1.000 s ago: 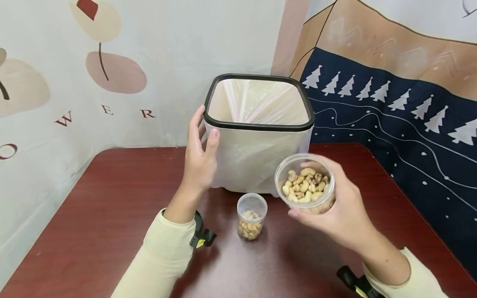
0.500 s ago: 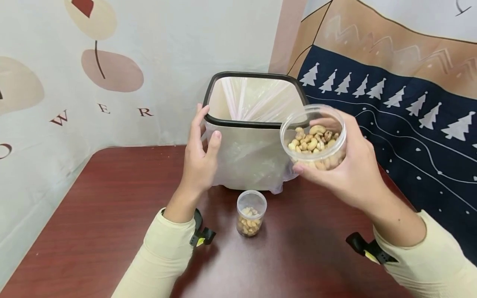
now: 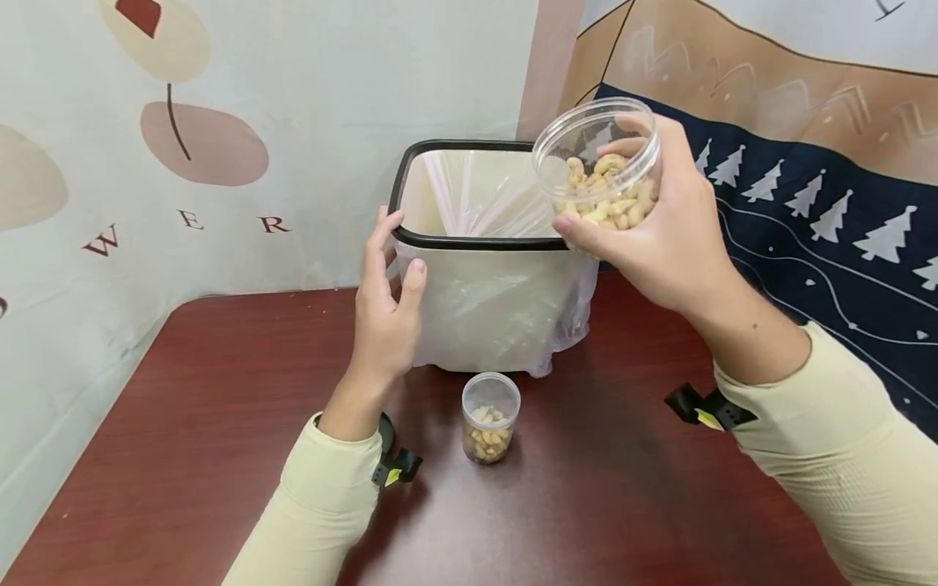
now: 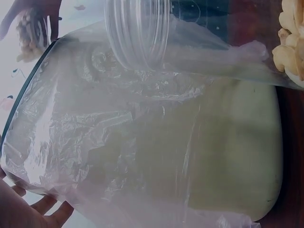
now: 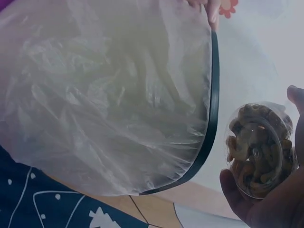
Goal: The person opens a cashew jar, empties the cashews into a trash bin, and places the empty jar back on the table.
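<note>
My right hand (image 3: 677, 224) grips a wide clear plastic jar (image 3: 597, 167), its lidless mouth tipped toward the left. Cashews (image 3: 611, 199) lie inside it. The jar is up beside the right part of a trash can (image 3: 491, 313), overlapping its black rim ring (image 3: 479, 243) in the head view. A thin plastic liner covers the can. At its front left corner, the fingers of my left hand (image 3: 384, 325) touch the side by the rim, thumb standing apart in front. From the right wrist view, the jar's base (image 5: 256, 152) shows, full of nuts.
On the dark red table (image 3: 242, 456), a smaller clear jar (image 3: 489, 423) partly filled with nuts stands upright in front of the trash can, right of my left forearm. A printed cloth wall (image 3: 330, 98) rises behind the table; a navy tree-patterned cloth (image 3: 791, 203) hangs at the right.
My right hand has lifted the cashew jar from in front of the trash can to rim height and tilted it left. The left hand stays at the can's corner.
</note>
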`<state>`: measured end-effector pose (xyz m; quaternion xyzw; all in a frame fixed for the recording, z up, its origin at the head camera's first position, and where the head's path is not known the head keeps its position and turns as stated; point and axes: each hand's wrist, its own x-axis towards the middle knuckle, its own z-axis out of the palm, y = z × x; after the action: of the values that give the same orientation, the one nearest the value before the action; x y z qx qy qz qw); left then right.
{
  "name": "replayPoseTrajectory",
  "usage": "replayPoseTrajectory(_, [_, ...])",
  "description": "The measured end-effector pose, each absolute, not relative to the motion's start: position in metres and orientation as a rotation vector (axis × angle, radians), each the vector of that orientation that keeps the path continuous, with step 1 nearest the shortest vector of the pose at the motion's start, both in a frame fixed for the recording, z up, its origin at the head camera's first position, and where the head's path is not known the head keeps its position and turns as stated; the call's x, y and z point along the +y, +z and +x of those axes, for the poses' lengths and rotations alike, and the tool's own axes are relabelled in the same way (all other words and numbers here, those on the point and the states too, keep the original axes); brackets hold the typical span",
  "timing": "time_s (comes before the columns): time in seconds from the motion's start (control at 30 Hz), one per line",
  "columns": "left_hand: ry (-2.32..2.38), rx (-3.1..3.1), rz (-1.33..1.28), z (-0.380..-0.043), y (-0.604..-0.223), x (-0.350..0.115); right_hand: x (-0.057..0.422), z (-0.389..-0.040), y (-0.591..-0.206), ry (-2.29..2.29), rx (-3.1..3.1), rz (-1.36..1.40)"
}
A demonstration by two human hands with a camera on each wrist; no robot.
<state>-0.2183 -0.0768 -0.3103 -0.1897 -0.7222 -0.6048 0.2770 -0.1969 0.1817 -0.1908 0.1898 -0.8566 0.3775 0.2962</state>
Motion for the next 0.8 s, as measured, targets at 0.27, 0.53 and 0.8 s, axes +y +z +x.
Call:
replayPoseTrajectory(0.27, [-1.602,-1.944,-0.504,-0.218,-0.311,-0.076,0.176,-0.222,-0.183,0.990,-2.320,0.458])
replayPoseTrajectory(0.53, [-1.559,-1.959,-0.488,-0.219,-0.310,-0.077,0.174,-0.246,-0.181,0.974,-2.342,0.451])
replayPoseTrajectory(0.8, [-1.507,-1.962,-0.475,-0.219,-0.312,-0.075,0.172,-0.260,-0.181,0.977,-2.368,0.489])
